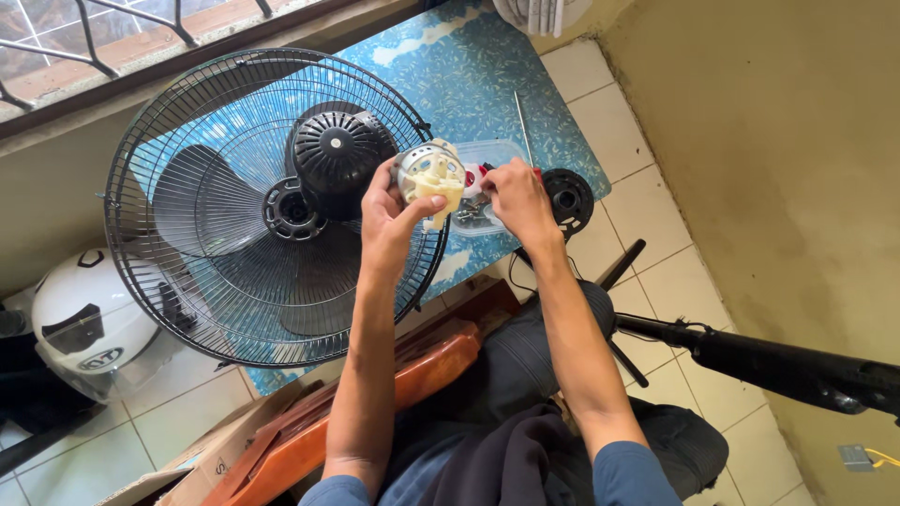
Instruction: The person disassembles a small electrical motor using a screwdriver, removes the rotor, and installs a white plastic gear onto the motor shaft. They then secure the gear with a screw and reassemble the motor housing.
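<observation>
My left hand (pixel 389 217) grips a small round fan motor (pixel 429 176) with a silver metal body and a cream plastic part on its front. It holds the motor up over the blue patterned table (pixel 487 80). My right hand (pixel 518 199) is just to the right of the motor, fingers curled over a clear plastic container (pixel 487 155) holding small red and dark parts; whether it pinches anything is hidden. A black wire fan guard (pixel 187 272) with grey blades and a black motor housing (pixel 336 150) lies to the left.
A black round cap (pixel 568 197) sits at the table's right edge. A thin metal rod (pixel 521 126) lies on the table. A white helmet (pixel 84 319) rests on the tiled floor at left. An orange case (pixel 412 375) and a black fan pole (pixel 787 370) lie near my legs.
</observation>
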